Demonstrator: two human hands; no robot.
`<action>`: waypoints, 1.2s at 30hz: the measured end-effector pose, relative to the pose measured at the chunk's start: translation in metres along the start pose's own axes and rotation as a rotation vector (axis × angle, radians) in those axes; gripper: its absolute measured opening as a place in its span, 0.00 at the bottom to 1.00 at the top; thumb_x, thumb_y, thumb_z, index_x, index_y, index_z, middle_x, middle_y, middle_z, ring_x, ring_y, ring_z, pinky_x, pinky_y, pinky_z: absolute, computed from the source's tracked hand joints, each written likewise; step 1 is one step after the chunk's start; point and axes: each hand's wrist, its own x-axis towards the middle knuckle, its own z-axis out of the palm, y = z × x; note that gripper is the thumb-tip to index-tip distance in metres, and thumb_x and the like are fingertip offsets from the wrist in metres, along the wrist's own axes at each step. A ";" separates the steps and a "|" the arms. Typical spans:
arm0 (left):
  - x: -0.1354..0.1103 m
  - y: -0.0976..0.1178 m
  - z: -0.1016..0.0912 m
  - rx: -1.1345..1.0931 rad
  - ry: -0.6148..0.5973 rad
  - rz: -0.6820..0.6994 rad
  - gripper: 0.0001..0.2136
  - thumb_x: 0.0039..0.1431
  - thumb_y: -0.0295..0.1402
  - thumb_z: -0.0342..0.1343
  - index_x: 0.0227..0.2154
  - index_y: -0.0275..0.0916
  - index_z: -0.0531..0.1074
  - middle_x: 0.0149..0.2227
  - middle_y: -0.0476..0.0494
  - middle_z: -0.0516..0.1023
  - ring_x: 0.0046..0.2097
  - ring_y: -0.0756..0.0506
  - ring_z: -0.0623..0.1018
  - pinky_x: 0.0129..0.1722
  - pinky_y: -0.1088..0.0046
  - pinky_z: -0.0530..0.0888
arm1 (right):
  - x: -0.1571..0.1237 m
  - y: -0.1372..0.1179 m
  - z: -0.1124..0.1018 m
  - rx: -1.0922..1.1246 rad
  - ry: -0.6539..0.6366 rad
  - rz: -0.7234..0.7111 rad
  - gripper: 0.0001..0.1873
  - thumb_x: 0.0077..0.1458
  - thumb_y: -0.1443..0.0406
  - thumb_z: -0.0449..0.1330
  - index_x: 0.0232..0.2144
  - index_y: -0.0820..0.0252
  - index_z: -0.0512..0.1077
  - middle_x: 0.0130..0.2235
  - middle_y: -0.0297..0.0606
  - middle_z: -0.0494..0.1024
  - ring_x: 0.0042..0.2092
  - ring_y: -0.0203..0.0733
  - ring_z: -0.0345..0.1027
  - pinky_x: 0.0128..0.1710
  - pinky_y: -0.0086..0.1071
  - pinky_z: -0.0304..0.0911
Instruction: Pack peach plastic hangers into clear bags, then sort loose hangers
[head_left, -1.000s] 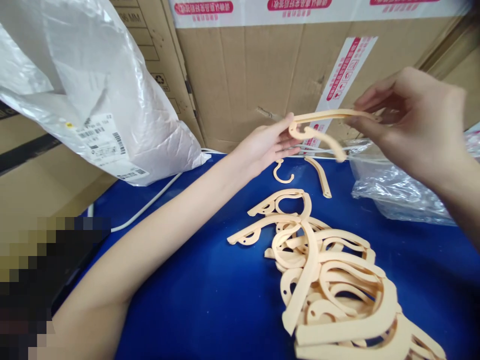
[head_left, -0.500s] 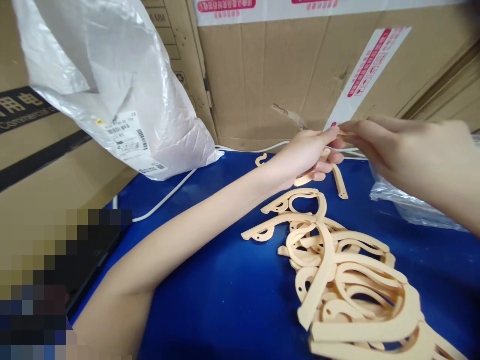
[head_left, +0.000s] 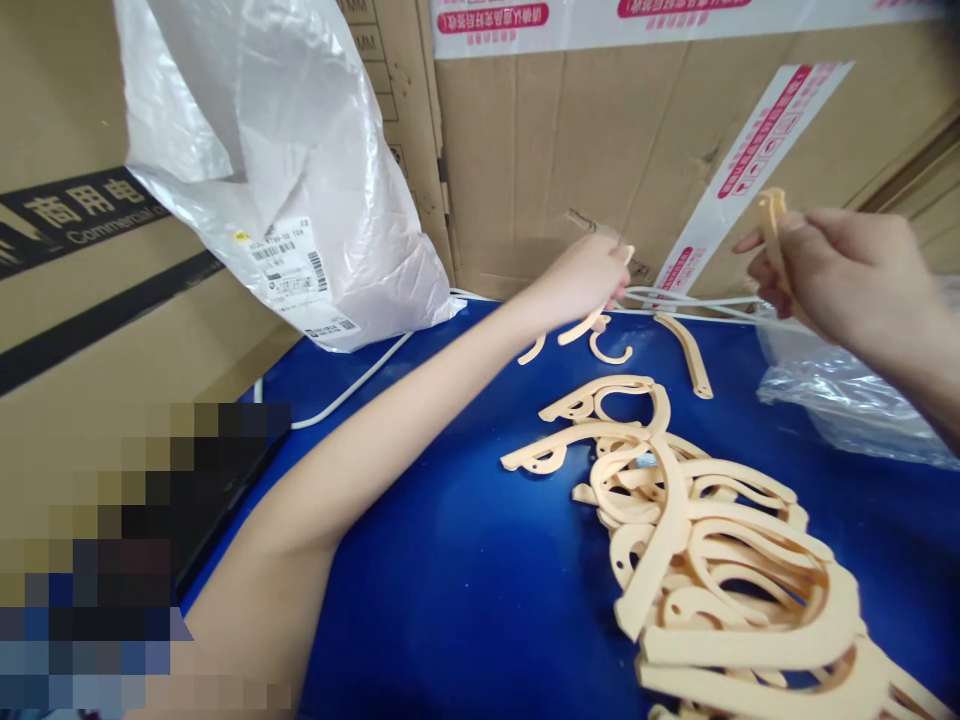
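My left hand (head_left: 589,275) reaches to the far edge of the blue table. Its fingers are closed round a beige plastic hanger arm (head_left: 582,328), partly hidden, with an end poking out below. To the right, my right hand (head_left: 847,265) is raised and grips another beige hanger arm (head_left: 773,225) upright between thumb and fingers. Beneath my left hand lie a loose hanger hook (head_left: 613,355) and a second curved piece (head_left: 533,350). One loose hanger arm (head_left: 688,360) rests between the two hands.
A heap of beige folding hangers (head_left: 750,640) covers the table's (head_left: 420,580) near right. White plastic bag (head_left: 300,180) stands at the left, clear plastic bag (head_left: 847,400) at the right. Cardboard boxes (head_left: 547,150) wall off the back, with white cables (head_left: 360,385) along the edge.
My hands have moved apart from where they met: the right went right and up with a hanger arm, the left drew back slightly. The loose hook now shows below the left hand.
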 end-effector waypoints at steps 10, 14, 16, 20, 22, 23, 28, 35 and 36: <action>0.017 -0.045 -0.024 0.329 -0.080 -0.201 0.08 0.62 0.29 0.56 0.35 0.31 0.78 0.30 0.44 0.78 0.32 0.46 0.81 0.36 0.71 0.77 | -0.017 0.006 -0.014 -0.316 0.057 -0.272 0.17 0.62 0.54 0.53 0.38 0.59 0.74 0.37 0.46 0.81 0.38 0.49 0.74 0.30 0.35 0.57; 0.024 -0.061 -0.020 0.489 -0.037 -0.167 0.08 0.58 0.33 0.62 0.37 0.35 0.79 0.37 0.41 0.82 0.36 0.44 0.82 0.41 0.68 0.77 | -0.035 0.026 -0.007 -0.332 -0.024 -0.343 0.14 0.61 0.57 0.53 0.39 0.59 0.73 0.38 0.46 0.81 0.37 0.49 0.75 0.32 0.37 0.63; 0.024 -0.061 -0.020 0.575 -0.010 -0.153 0.09 0.56 0.35 0.64 0.39 0.37 0.79 0.42 0.41 0.82 0.43 0.43 0.81 0.47 0.67 0.76 | -0.044 0.037 -0.003 -0.304 -0.079 -0.383 0.12 0.61 0.59 0.54 0.39 0.59 0.72 0.39 0.44 0.81 0.37 0.48 0.76 0.34 0.36 0.66; 0.020 -0.053 -0.022 0.719 -0.013 -0.176 0.15 0.53 0.37 0.66 0.43 0.38 0.78 0.49 0.40 0.81 0.51 0.39 0.79 0.52 0.65 0.73 | -0.060 0.052 0.003 -0.258 -0.179 -0.437 0.08 0.63 0.61 0.53 0.38 0.57 0.70 0.45 0.44 0.80 0.37 0.45 0.76 0.36 0.36 0.68; 0.019 -0.049 -0.023 0.758 -0.051 -0.191 0.16 0.53 0.37 0.66 0.44 0.38 0.78 0.50 0.40 0.81 0.51 0.40 0.79 0.51 0.68 0.74 | -0.065 0.055 0.004 -0.238 -0.243 -0.464 0.08 0.64 0.62 0.52 0.38 0.56 0.70 0.47 0.44 0.79 0.40 0.46 0.76 0.37 0.37 0.69; 0.019 -0.048 -0.024 0.770 -0.070 -0.197 0.16 0.53 0.36 0.65 0.45 0.38 0.77 0.49 0.41 0.81 0.50 0.41 0.80 0.49 0.69 0.74 | -0.067 0.055 0.004 -0.228 -0.276 -0.476 0.09 0.65 0.62 0.51 0.38 0.56 0.70 0.48 0.45 0.78 0.42 0.46 0.76 0.38 0.37 0.69; 0.019 -0.047 -0.027 0.806 -0.117 -0.233 0.15 0.56 0.31 0.61 0.46 0.38 0.77 0.46 0.41 0.82 0.43 0.43 0.82 0.43 0.72 0.75 | -0.062 0.054 0.008 -0.186 -0.393 -0.514 0.13 0.67 0.63 0.48 0.42 0.58 0.72 0.49 0.47 0.78 0.45 0.47 0.77 0.41 0.38 0.70; 0.021 -0.053 -0.028 0.823 -0.094 -0.227 0.15 0.56 0.32 0.62 0.46 0.38 0.77 0.47 0.41 0.82 0.45 0.42 0.82 0.43 0.70 0.76 | -0.062 0.030 0.006 -0.141 -0.342 -0.488 0.12 0.67 0.64 0.49 0.42 0.59 0.72 0.45 0.46 0.80 0.42 0.47 0.78 0.42 0.40 0.70; 0.021 -0.053 -0.028 0.828 -0.076 -0.221 0.15 0.56 0.33 0.62 0.47 0.38 0.77 0.48 0.41 0.82 0.47 0.41 0.81 0.45 0.69 0.75 | -0.065 0.021 0.004 -0.133 -0.315 -0.483 0.12 0.67 0.63 0.49 0.42 0.59 0.72 0.45 0.47 0.80 0.42 0.47 0.77 0.42 0.40 0.70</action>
